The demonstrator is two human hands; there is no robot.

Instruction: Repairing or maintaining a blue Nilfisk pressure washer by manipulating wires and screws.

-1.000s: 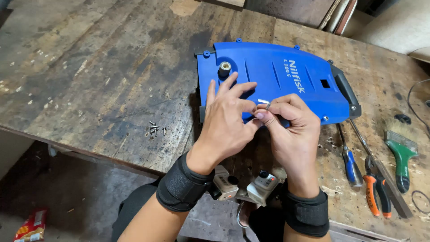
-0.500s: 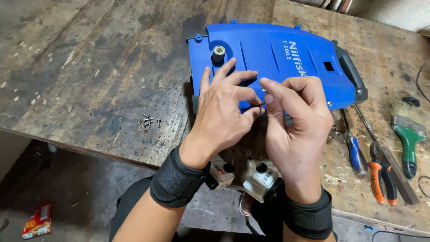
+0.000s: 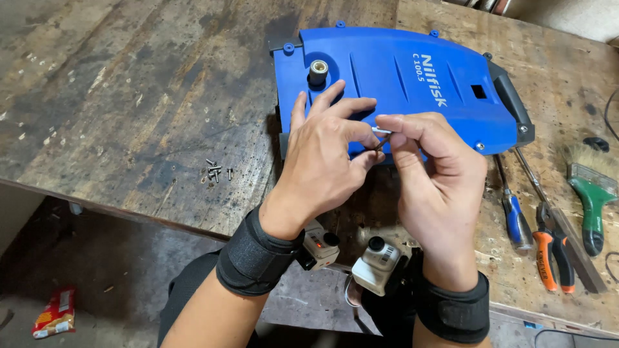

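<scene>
Nearest the camera, black wrist bands carry small cameras under both forearms. Just beyond, the left hand and right hand meet over the near edge of the blue housing. The right thumb and forefinger pinch a small screw, pale and thin; the left hand's fingers are half spread, the forefinger and thumb closing on the same spot, where a small dark part sits that is too tiny to make out. The screw looks light, hard and slippery, easy to drop, so a fingertip pinch near its head seems the surest hold.

Left of the hands, a cluster of loose screws lies on the worn wooden surface. To the right lie a blue-handled screwdriver, orange pliers and a green-handled brush.

Farther off, the housing lies flat, a rigid plastic shell with a brass fitting standing up near its left corner. It would likely be bulky rather than heavy.
</scene>
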